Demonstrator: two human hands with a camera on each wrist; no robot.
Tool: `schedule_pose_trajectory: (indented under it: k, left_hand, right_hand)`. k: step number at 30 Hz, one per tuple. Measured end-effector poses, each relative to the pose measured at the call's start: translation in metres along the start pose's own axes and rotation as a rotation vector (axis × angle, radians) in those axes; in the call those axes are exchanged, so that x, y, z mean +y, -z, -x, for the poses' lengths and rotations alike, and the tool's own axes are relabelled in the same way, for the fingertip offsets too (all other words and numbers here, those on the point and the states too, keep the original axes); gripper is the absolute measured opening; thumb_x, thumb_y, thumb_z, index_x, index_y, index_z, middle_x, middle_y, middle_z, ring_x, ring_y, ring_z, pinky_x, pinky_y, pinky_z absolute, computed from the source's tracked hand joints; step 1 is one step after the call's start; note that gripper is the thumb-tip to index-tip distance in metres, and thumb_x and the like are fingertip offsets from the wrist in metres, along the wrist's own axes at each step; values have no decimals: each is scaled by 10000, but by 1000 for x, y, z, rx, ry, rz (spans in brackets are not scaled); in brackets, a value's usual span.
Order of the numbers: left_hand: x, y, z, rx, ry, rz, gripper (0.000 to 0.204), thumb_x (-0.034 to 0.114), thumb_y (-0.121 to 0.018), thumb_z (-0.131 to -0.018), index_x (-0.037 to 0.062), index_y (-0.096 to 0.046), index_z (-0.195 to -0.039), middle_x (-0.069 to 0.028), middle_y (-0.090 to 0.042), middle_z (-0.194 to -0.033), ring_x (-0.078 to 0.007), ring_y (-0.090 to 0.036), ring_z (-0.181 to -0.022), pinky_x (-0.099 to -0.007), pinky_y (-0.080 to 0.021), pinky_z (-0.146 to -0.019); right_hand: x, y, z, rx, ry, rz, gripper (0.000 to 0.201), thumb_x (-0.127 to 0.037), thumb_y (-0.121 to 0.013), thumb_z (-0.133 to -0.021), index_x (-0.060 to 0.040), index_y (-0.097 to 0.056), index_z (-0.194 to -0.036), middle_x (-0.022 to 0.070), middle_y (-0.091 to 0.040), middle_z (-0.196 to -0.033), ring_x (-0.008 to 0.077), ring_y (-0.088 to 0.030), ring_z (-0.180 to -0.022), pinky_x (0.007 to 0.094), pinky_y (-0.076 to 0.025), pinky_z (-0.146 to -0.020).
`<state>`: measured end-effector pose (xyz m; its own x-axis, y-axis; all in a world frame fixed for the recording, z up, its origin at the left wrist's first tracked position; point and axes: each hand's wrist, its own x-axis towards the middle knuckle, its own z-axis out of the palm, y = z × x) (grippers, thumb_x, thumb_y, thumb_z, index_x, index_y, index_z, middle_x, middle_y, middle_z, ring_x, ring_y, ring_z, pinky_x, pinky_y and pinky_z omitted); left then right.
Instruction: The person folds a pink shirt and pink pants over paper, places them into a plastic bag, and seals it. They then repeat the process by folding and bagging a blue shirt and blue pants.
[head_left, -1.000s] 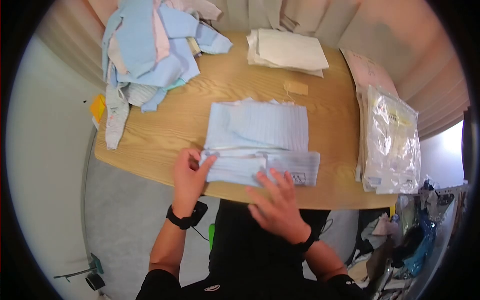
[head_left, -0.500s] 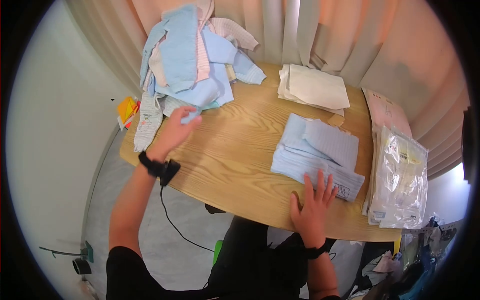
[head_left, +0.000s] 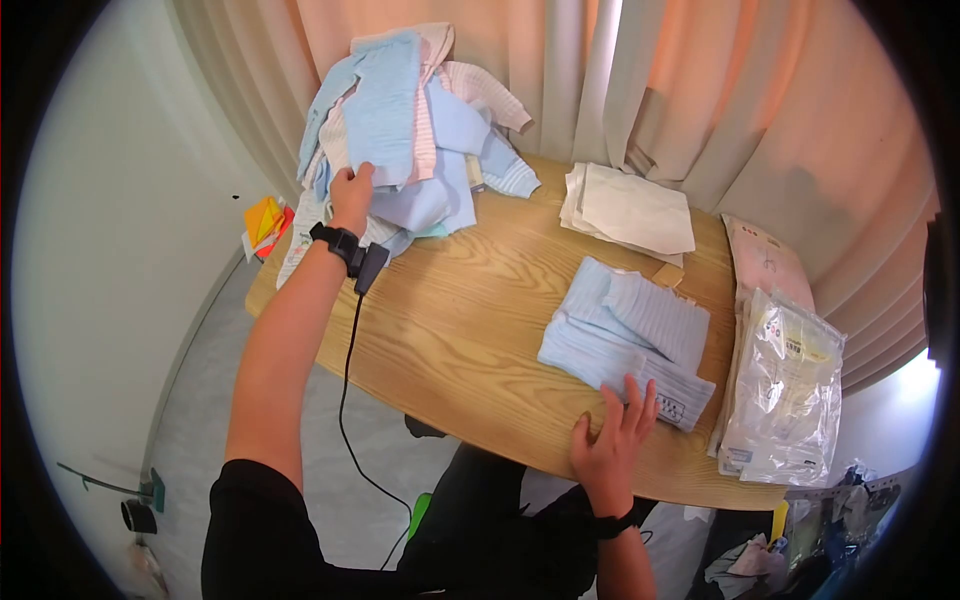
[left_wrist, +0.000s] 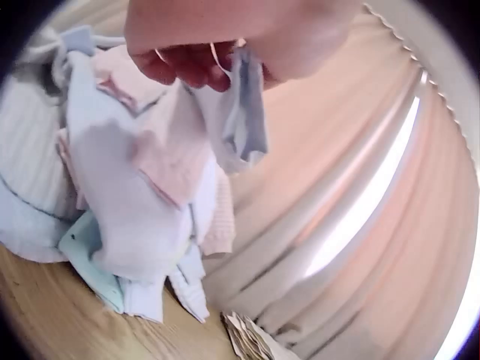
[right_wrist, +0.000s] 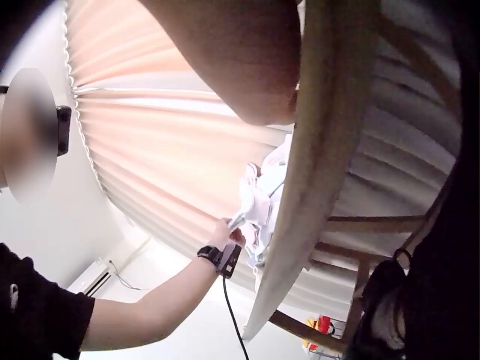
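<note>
At the back left, my left hand (head_left: 352, 198) pinches the lower edge of a light blue knit garment (head_left: 383, 115) on top of a heap of baby clothes. In the left wrist view, the curled fingers (left_wrist: 191, 66) grip a fold of blue cloth (left_wrist: 244, 120), which hangs out below them. My right hand (head_left: 612, 450) rests at the table's front edge with its fingers spread, fingertips at the near edge of a folded light blue knit garment (head_left: 590, 325). A black printed mark shows on that garment's near corner.
Pink, white and blue clothes (head_left: 415, 205) make up the heap. Stacked white sheets (head_left: 635, 215) lie at the back. Clear-bagged packages (head_left: 785, 385) stand along the right side of the wooden table (head_left: 450, 330). A black cable (head_left: 347, 400) trails from my left wrist. Curtains (head_left: 690, 100) hang behind.
My left hand has left the folded garment, reached to the heap and taken hold of the blue knit. The folded garment now lies farther right, turned, with my right hand by it.
</note>
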<state>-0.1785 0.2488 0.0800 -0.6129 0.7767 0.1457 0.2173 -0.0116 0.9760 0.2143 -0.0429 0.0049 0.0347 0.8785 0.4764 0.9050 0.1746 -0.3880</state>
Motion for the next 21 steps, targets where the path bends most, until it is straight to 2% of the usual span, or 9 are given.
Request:
schedule_pose_trajectory:
  k: [2,3,5,9,11,13,16,17,21]
  left_hand:
    - [14,3,22,-73,-285,81,321,205,-640,-808,-50,-627,-1002,-64,-638,-884,-138,-569,-825,-265,-446,-754]
    - [26,4,42,-73,-284,78,321,205,-640,-808,-50,-627,-1002,-64,-638,-884,-138,-569,-825,-265,-446,-754]
    - [54,13,90,-328,-331,507,332,161,-598,-826,-33,-598,-1095,-66,-634,-969,-137,-580,-892,-263,-454,-810]
    - [83,67,184,-510,-267,745,596,190,-545,-821,-5,-400,-1366,-137,-560,-1247,-272,-550,-1170,-396,-415,-1025]
    - [71,119,227,-621,-88,908,715,347,-501,-832,-38,-322,-1408,-199,-412,-1420,-342,-382,-1341,-458,-341,-1099]
    - [71,167,253,-599,-152,826,797,438,-493,-846,-27,-253,-1447,-208,-301,-1492,-349,-327,-1373,-463,-297,-1124]
    - [114,148,275,-399,-250,982,804,492,-476,-873,-19,-253,-1452,-212,-283,-1503,-347,-327,-1375,-460,-284,-1128]
    - [124,135,262,-834,-283,1276,773,485,-476,-905,-9,-251,-1456,-188,-299,-1501,-338,-329,-1375,-467,-304,-1113]
    - [127,91,231,-530,-163,1170,538,357,-439,-976,15,-369,-1386,-139,-426,-1425,-300,-412,-1315,-457,-366,-1070]
  right_hand:
    - [0,-1,1,10,-9,-20,427,-81,-636,-743,-37,-558,-1160,207,-393,-1381,466,-239,-1368,639,-202,-1081]
    - [0,0,0,30,-18,-51,435,-62,-637,-740,-34,-549,-1165,208,-394,-1379,465,-243,-1365,625,-212,-1083]
    - [0,1,0,50,-31,-81,444,-42,-637,-737,-32,-540,-1169,208,-394,-1377,465,-246,-1363,612,-222,-1085]
    - [8,1,4,75,49,-232,530,-1,-687,-702,-29,-511,-1201,207,-382,-1389,445,-314,-1341,540,-285,-1088]
    - [4,1,8,75,108,-279,580,1,-714,-684,-28,-495,-1220,210,-372,-1403,437,-338,-1333,517,-306,-1088]
    - [-16,3,7,-19,186,-530,742,-76,-795,-675,-33,-430,-1319,225,-336,-1444,437,-348,-1334,503,-309,-1095]
    - [-52,-1,9,-130,272,-776,913,-170,-853,-664,-44,-341,-1409,238,-297,-1476,441,-317,-1355,487,-285,-1112]
    - [-60,0,7,-280,321,-841,1025,-222,-878,-663,-58,-266,-1469,239,-284,-1490,395,-306,-1378,471,-273,-1117]
    - [-86,0,12,-1352,-173,-1994,970,-527,-648,-845,-46,-139,-1516,172,-250,-1537,279,-286,-1404,444,-213,-1139]
